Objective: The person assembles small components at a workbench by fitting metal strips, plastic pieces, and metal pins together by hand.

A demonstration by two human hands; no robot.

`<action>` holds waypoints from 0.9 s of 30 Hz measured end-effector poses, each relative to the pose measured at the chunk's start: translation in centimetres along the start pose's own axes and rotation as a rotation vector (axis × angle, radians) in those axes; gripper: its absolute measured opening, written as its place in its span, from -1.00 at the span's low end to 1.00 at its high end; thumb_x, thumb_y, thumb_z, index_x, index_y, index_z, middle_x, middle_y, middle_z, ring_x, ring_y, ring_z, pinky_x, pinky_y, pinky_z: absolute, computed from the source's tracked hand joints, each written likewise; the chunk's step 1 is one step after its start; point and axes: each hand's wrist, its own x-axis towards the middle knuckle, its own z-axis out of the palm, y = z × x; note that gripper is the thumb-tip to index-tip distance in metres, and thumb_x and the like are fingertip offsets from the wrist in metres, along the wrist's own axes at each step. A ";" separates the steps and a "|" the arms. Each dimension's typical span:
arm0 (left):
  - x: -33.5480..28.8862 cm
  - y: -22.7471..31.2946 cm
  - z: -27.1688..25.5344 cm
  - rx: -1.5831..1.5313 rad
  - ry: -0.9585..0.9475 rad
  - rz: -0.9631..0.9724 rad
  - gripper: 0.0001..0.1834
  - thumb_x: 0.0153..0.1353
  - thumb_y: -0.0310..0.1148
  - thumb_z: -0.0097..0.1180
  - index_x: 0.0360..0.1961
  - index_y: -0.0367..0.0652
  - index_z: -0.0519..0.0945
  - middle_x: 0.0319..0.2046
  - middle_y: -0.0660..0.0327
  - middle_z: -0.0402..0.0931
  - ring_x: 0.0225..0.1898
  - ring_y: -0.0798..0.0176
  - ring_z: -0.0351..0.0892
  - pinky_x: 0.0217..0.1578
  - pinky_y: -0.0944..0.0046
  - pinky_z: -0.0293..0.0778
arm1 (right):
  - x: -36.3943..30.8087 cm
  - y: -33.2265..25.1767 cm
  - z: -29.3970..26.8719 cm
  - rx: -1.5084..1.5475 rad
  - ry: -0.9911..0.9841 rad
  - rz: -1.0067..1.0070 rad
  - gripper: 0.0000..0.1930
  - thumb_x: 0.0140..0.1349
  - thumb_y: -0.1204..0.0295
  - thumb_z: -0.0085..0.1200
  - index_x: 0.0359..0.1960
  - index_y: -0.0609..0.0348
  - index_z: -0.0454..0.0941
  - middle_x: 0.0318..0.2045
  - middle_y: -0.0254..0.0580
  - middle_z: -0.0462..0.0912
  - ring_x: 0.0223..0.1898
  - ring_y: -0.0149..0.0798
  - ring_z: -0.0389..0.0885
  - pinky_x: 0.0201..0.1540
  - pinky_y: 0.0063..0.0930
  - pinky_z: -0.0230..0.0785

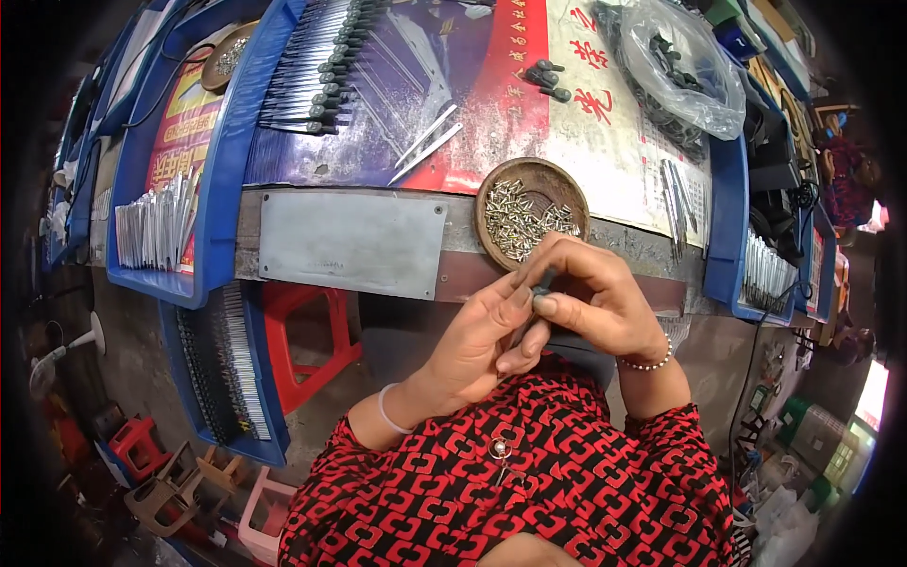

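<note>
Head view, reading left to right: a blue tray (223,151) of flat metal blades sits at the far left of the counter (350,241), then a row of dark-handled tools (321,66) laid side by side, then two loose metal strips (427,142) on the printed sheet. Nearer me, just above my hands, is a round brown bowl (489,194) full of small silvery screws (524,219). A clear plastic bag (685,66) of dark parts lies at the upper right.

My left hand (477,345) is closed narrowly, thumb and forefinger pressed against the lower side of a small dark piece (543,282). My right hand (595,298) is curled over the same piece from above, fingertips pinching its top end. The piece sits between both hands, in the air just in front of the counter edge and just below the bowl.

As I judge it, this is fine fitting work, so I would keep both wrists steady, let the left hand only support, and do the small turning or pressing with the right fingertips. Holding close to the bowl makes sense, since a dropped screw would fall to the floor.

The piece's long axis seems to run nearly upright, tilted slightly right at the top, its upper end pointing toward the bowl. Most of it is hidden by fingers, so I cannot tell which end is which.
</note>
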 end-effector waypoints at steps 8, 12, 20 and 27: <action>-0.3 0.9 -0.4 -0.064 0.003 -0.017 -0.67 0.39 -0.26 -0.38 0.07 -0.12 0.31 -0.57 0.23 0.37 -0.73 0.48 0.15 -0.68 0.52 0.10 | 1.9 -4.0 -0.6 -0.756 -0.070 -0.201 -0.72 0.02 0.56 0.04 -0.16 0.21 0.48 -0.11 -0.09 0.50 -0.21 -0.13 0.52 -0.19 -0.35 0.38; -0.9 2.4 0.1 0.096 0.142 -0.014 -0.68 0.35 -0.37 -0.38 0.06 -0.13 0.33 -0.54 0.20 0.40 -0.71 0.45 0.17 -0.69 0.50 0.11 | 3.0 -5.8 0.2 -1.086 -0.354 -0.274 -0.77 0.00 0.33 0.03 -0.34 0.21 0.48 -0.31 -0.25 0.49 -0.33 -0.24 0.44 -0.24 -0.41 0.32; -1.5 8.5 -0.8 0.234 0.095 0.293 -0.52 0.39 -0.18 -0.34 0.27 -0.07 0.03 0.07 0.00 0.32 0.04 0.10 0.41 0.01 0.09 0.40 | 10.1 -4.8 -3.8 -1.188 -0.196 -0.233 -0.82 -0.03 0.49 0.04 -0.33 0.17 0.44 -0.43 -0.11 0.46 -0.35 -0.07 0.51 -0.32 -0.28 0.38; -1.2 7.9 -4.2 0.800 0.367 0.989 -0.46 0.36 -0.18 -0.26 0.28 -0.14 0.01 0.14 -0.01 0.23 0.02 0.11 0.40 0.01 0.10 0.37 | 22.7 4.6 -12.0 -1.091 0.262 -0.114 -0.86 -0.14 0.51 0.11 -0.51 0.30 0.49 -0.51 0.10 0.55 -0.36 0.11 0.53 -0.28 -0.14 0.35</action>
